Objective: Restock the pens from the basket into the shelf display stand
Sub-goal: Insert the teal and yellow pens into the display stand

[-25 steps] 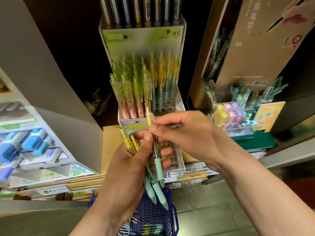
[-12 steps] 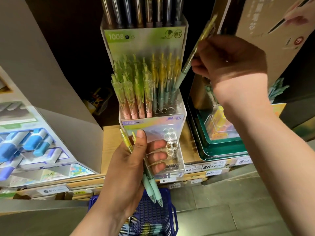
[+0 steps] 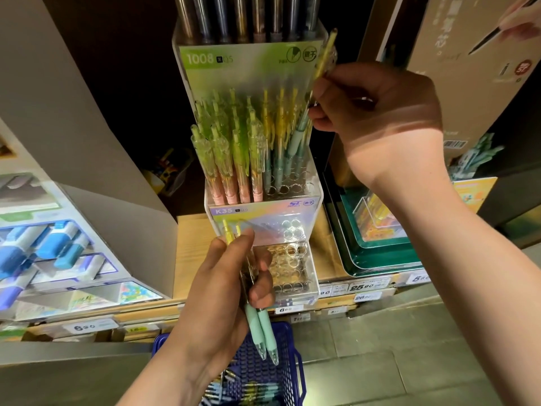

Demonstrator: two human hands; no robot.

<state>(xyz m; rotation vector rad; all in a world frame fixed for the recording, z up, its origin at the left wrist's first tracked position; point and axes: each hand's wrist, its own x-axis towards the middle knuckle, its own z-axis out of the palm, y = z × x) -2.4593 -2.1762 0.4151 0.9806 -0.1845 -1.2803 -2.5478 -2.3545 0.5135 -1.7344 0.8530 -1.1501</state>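
Fingers (image 3: 328, 123) of our right hand (image 3: 377, 112) pinch a single pen (image 3: 324, 58) at mid-barrel. Its yellow top is up and leaning right, and its mint grip is down among the standing pens (image 3: 281, 133) at the right rear of the display stand (image 3: 263, 210). A second ago this hand was low, at our left hand, drawing that pen out of the bundle. Half a second ago it carried the pen high beside the stand. Now the lower end has dropped in between the mint-gripped pens, though we cannot tell whether the tip is seated in a hole.

Our left hand (image 3: 222, 288) has stayed in front of the stand's lower tier, fingers wrapped round the remaining pens (image 3: 254, 320). Two mint grips show below the fist where three showed before. The basket (image 3: 287, 373) sits beneath our left wrist with more pens in it. Empty holes (image 3: 292, 187) show along the front right of the upper tier. We judge one pen nearly placed, with the handful and the basket left to go.
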